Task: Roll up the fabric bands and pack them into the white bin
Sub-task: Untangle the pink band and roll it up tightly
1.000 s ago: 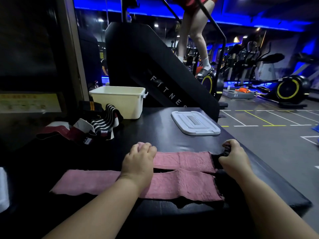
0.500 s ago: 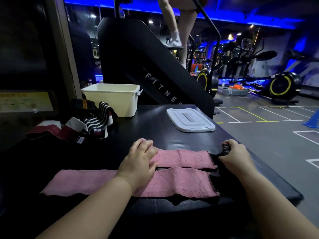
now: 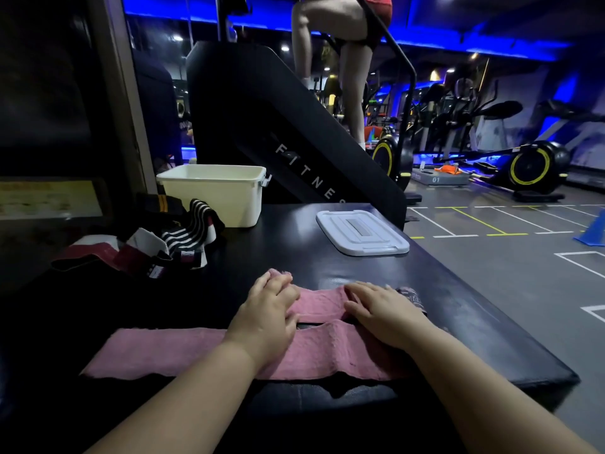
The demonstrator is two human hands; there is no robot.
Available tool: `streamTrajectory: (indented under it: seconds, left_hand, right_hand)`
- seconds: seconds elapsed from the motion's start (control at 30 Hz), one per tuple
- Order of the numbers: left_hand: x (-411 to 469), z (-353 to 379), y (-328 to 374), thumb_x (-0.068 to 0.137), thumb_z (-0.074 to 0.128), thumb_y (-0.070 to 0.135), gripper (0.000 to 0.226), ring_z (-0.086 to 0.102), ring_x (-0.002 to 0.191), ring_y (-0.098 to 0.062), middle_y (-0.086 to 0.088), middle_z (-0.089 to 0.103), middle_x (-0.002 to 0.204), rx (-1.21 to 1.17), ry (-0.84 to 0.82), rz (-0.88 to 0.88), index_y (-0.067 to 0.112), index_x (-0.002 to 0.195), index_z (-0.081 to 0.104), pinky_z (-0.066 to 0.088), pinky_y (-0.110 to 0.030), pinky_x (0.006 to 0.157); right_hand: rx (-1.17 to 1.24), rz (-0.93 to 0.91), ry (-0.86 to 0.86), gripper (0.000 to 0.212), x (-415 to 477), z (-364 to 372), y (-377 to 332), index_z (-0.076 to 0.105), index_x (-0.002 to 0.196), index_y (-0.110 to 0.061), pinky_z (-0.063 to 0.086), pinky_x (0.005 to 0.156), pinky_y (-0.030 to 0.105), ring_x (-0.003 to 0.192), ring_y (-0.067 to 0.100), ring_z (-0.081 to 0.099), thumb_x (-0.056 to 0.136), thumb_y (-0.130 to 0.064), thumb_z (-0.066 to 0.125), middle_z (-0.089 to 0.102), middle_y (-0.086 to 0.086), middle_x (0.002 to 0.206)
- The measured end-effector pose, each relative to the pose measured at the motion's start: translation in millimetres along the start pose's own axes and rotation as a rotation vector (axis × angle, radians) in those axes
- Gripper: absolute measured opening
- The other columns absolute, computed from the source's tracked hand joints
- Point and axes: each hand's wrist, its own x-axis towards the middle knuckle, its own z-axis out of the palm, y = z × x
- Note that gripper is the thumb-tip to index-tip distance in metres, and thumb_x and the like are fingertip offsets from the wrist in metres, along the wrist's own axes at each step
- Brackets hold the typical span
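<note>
1. Black padding covers the table (image 3: 294, 244), which runs away beyond both hands and carries everything in play.
2. The pink band (image 3: 170, 352) lies flat and doubled beneath both hands, its long near strip trailing out past the left wrist. It looks pulled straight and is now being smoothed, with no roll begun.
3. The white bin (image 3: 212, 198) stands open well beyond the left hand's knuckles, and its inside is hidden from this angle. Packing looks some way off.
4. The lid (image 3: 361, 232) lies flat on the table, well beyond the right hand.
5. The striped bands (image 3: 183, 237) sit heaped and unrolled, far out past the left hand and just this side of the bin, where they were a second ago.
6. The right hand (image 3: 383, 312) shows the change. A second ago it was clenched on the dark end (image 3: 412, 298) of the band. It has since let go and slid inward toward the other hand. It now lies flat, fingers straight, pressing the far strip, and the dark end sits free just outside its knuckles.
7. The left hand (image 3: 265, 319) has kept its place at the far strip's other end. Its fingers are curled and seem to pinch the fabric, though the dim light leaves that unsure. It is probably anchoring the band so rolling can start.
</note>
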Motion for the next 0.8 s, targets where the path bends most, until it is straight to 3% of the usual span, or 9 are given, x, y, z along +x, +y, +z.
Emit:
streamTrajectory:
  seconds: [0.2, 0.37, 0.43, 0.5, 0.57, 0.7, 0.8]
  left_hand:
    - [1, 3, -5, 0.093, 0.052, 0.016, 0.016, 0.027, 0.144, -0.018, 0.007, 0.045, 0.143, -0.113, 0.067, -0.012, 0.018, 0.105, 0.061, 0.039, -0.038, 0.109]
    - [2, -1, -5, 0.099, 0.047, 0.023, 0.023, 0.021, 0.147, -0.014, 0.007, 0.042, 0.149, -0.151, 0.03, -0.018, 0.018, 0.114, 0.064, 0.031, -0.032, 0.114]
    - [3, -3, -6, 0.1, 0.045, 0.03, 0.03, 0.019, 0.148, -0.013, 0.007, 0.042, 0.15, -0.242, -0.001, -0.035, 0.019, 0.119, 0.066, 0.023, -0.027, 0.117]
    - [3, -7, -6, 0.098, 0.039, 0.035, 0.04, 0.024, 0.145, -0.01, 0.006, 0.047, 0.147, -0.37, 0.012, -0.069, 0.018, 0.123, 0.066, 0.019, -0.022, 0.116]
    - [2, -10, -8, 0.1, 0.041, 0.032, 0.038, 0.04, 0.137, -0.011, 0.002, 0.056, 0.138, -0.497, 0.072, -0.147, 0.016, 0.124, 0.066, 0.028, -0.025, 0.115]
    - [1, -13, -11, 0.093, 0.055, 0.018, 0.02, 0.062, 0.104, -0.013, -0.002, 0.066, 0.11, -0.547, 0.213, -0.26, 0.019, 0.105, 0.071, 0.05, -0.034, 0.095]
    - [6, -16, -12, 0.089, 0.06, 0.01, 0.041, 0.057, 0.111, -0.022, -0.005, 0.054, 0.125, -0.496, 0.198, -0.342, 0.016, 0.129, 0.054, 0.046, -0.033, 0.098]
  right_hand:
    - [-0.04, 0.071, -0.13, 0.05, 2, -2, -7, 0.034, 0.146, -0.027, 0.012, 0.119, 0.046, 0.141, 0.017, 0.033, 0.1, -0.045, 0.041, 0.038, -0.002, 0.153]
    - [0.074, 0.053, -0.154, 0.065, 18, -9, -37, 0.024, 0.153, -0.025, 0.015, 0.121, 0.04, 0.149, 0.022, 0.016, 0.091, -0.014, 0.041, 0.006, -0.005, 0.164]
    - [0.09, 0.011, -0.171, 0.059, 25, -4, -52, 0.03, 0.151, -0.02, 0.018, 0.12, 0.038, 0.148, 0.02, 0.017, 0.093, -0.016, 0.042, 0.014, -0.002, 0.163]
    - [0.058, 0.003, -0.18, 0.039, 30, 7, -63, 0.045, 0.136, -0.02, 0.021, 0.116, 0.047, 0.142, 0.021, 0.03, 0.098, -0.031, 0.041, 0.036, 0.002, 0.152]
    - [0.031, 0.052, -0.178, 0.033, 30, 16, -71, 0.05, 0.121, -0.026, 0.018, 0.111, 0.058, 0.134, 0.02, 0.038, 0.098, -0.046, 0.037, 0.046, -0.003, 0.141]
    - [-0.018, 0.052, -0.075, 0.045, 27, 29, -73, 0.04, 0.136, -0.034, 0.015, 0.111, 0.06, 0.136, 0.02, 0.034, 0.097, -0.055, 0.03, 0.041, -0.003, 0.143]
    - [-0.027, 0.045, -0.013, 0.046, 25, 32, -73, 0.038, 0.139, -0.035, 0.016, 0.112, 0.057, 0.136, 0.019, 0.033, 0.098, -0.055, 0.03, 0.042, -0.004, 0.141]
